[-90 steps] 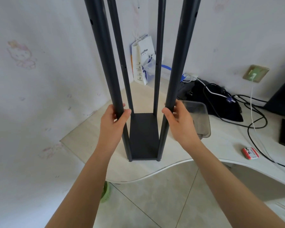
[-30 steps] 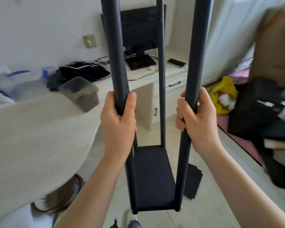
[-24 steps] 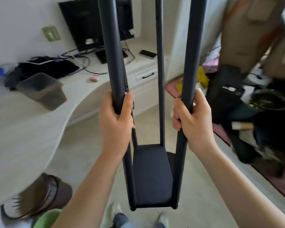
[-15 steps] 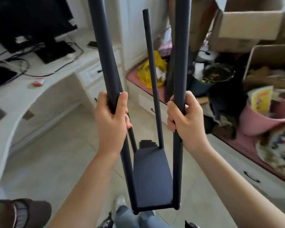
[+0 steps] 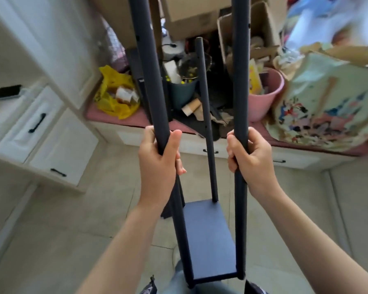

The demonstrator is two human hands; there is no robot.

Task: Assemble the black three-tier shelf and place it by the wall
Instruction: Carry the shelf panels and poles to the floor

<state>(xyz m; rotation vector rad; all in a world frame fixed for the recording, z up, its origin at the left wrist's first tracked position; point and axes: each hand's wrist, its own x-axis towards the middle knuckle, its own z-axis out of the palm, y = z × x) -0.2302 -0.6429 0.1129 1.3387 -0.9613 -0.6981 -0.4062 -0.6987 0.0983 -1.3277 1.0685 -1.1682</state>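
Observation:
I hold the black shelf frame upright in the air above the tiled floor. It has long black poles and one black shelf board [image 5: 208,240] at the bottom. My left hand [image 5: 159,160] grips the near left pole [image 5: 151,71]. My right hand [image 5: 249,153] grips the near right pole [image 5: 240,71]. A far pole [image 5: 206,124] rises between my hands, and its top end is bare. The tops of the near poles run out of view.
A low pink-topped bench [image 5: 136,122] ahead is piled with cardboard boxes [image 5: 191,15], a yellow bag [image 5: 115,94], a pink bucket [image 5: 263,96] and a printed bag [image 5: 327,107]. White drawers [image 5: 40,128] stand at the left. Another dark panel [image 5: 168,209] lies on the floor behind the frame.
I have lifted the frame off the desk and turned right with it. The desk and monitor have passed out of view and the cluttered bench is now ahead. Both hands keep their grip.

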